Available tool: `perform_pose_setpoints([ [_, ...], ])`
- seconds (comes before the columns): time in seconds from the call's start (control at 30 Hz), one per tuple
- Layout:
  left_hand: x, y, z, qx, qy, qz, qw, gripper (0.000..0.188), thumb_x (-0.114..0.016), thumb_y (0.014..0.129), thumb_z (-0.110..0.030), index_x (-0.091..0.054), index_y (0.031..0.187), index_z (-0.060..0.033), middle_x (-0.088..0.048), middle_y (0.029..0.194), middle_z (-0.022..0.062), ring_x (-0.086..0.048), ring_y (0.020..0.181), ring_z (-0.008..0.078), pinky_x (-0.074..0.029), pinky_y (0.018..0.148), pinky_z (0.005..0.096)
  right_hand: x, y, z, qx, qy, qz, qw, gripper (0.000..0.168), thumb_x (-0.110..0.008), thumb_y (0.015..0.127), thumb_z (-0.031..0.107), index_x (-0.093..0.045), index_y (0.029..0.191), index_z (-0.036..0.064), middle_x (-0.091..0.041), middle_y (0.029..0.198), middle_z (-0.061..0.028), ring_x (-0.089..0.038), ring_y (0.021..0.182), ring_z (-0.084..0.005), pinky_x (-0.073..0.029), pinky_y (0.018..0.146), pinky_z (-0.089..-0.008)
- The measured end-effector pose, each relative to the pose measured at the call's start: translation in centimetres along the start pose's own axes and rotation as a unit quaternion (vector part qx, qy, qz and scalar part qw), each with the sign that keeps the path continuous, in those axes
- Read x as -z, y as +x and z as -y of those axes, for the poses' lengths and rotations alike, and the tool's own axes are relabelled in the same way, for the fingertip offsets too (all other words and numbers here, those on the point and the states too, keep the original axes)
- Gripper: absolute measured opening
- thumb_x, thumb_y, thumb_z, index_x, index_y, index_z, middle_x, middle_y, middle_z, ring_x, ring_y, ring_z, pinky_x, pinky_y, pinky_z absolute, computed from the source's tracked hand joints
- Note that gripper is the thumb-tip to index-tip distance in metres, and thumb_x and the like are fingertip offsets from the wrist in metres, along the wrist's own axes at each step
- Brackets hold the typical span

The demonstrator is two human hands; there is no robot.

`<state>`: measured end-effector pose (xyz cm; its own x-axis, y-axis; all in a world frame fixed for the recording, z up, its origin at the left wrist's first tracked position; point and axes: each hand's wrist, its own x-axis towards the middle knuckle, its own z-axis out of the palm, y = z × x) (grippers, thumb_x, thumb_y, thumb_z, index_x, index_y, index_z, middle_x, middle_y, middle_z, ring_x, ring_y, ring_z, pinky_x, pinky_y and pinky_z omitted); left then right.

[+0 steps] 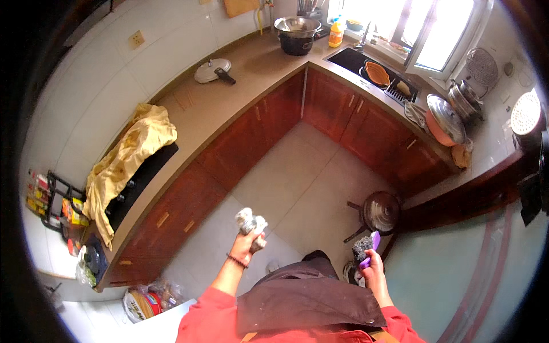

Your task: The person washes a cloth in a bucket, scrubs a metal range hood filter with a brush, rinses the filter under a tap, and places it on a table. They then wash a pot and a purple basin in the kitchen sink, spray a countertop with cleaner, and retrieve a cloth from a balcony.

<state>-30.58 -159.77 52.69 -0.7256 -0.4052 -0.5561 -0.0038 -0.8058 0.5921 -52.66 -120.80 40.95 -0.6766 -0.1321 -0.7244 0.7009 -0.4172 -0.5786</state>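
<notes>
My left hand (pixel 244 248), with a beaded bracelet at the wrist, grips a bunched whitish-grey cloth (pixel 252 223) held out over the floor. In my right hand (pixel 374 268) is a purple-handled scrubber (pixel 375 242) with a dark, coarse scouring pad (pixel 363 248) facing left. A brown apron (pixel 309 300) covers my front. Just beyond the scrubber, a round brown pan-like vessel (pixel 381 212) is near the foot of the glass door; its support is partly hidden.
An L-shaped counter (pixel 253 92) over red wooden cabinets (pixel 240 150) surrounds the tiled floor (pixel 296 171). Yellow cloth (pixel 137 128) drapes the stove (pixel 148 176). A pressure-cooker lid (pixel 212 70), steel bowl (pixel 297 26) and sink (pixel 349 60) line the counter. A frosted glass door (pixel 441 261) stands right.
</notes>
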Motion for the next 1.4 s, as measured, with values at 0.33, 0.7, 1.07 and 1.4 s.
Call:
perform_pose_setpoints([
  [0.33,-9.7,21.6,-11.1,0.019,-0.073,-0.065,0.995,0.031,-0.061,0.074,-0.014,-0.051,0.103,-0.0080,-0.058,0.083,0.0068,-0.058,0.070,0.0209,-0.050,0.055,0.0315,-23.4,9.8,9.1,0.056,-0.020,0.028,0.998,0.009,-0.053,0.070,0.007,-0.049,0.077,0.009,-0.049,0.066,-0.0003,-0.050,0.063,-0.0134,-0.043,0.058,-0.0263],
  [0.7,-11.3,40.3,-24.3,-0.078,-0.216,-0.068,0.971,0.027,-0.056,0.078,-0.023,-0.053,0.101,-0.0095,-0.060,0.089,0.0050,-0.057,0.076,0.0178,-0.048,0.064,0.0314,-58.2,24.6,20.4,0.083,-0.149,0.329,0.929,0.041,-0.046,0.064,-0.004,-0.047,0.104,0.000,-0.055,0.090,-0.0077,-0.056,0.080,-0.0186,-0.047,0.072,-0.0282],
  [1.07,-21.0,62.3,-41.8,-0.082,-0.330,0.083,0.937,0.040,-0.060,0.075,-0.027,-0.050,0.110,-0.0083,-0.053,0.112,0.0092,-0.049,0.104,0.0291,-0.045,0.078,0.0370,-79.5,36.7,25.0,0.090,-0.154,0.332,0.926,0.049,-0.043,0.061,-0.004,-0.045,0.109,0.001,-0.055,0.095,-0.0113,-0.056,0.087,-0.0219,-0.047,0.078,-0.0305],
  [1.4,-30.6,77.2,-50.8,-0.150,-0.382,0.026,0.912,0.032,-0.060,0.073,-0.023,-0.051,0.100,-0.0088,-0.056,0.102,0.0093,-0.049,0.097,0.0275,-0.035,0.089,0.0476,-92.5,54.4,29.6,0.044,-0.035,0.397,0.916,0.048,-0.047,0.066,0.003,-0.041,0.113,0.003,-0.052,0.100,-0.0104,-0.052,0.090,-0.0251,-0.044,0.080,-0.0365],
])
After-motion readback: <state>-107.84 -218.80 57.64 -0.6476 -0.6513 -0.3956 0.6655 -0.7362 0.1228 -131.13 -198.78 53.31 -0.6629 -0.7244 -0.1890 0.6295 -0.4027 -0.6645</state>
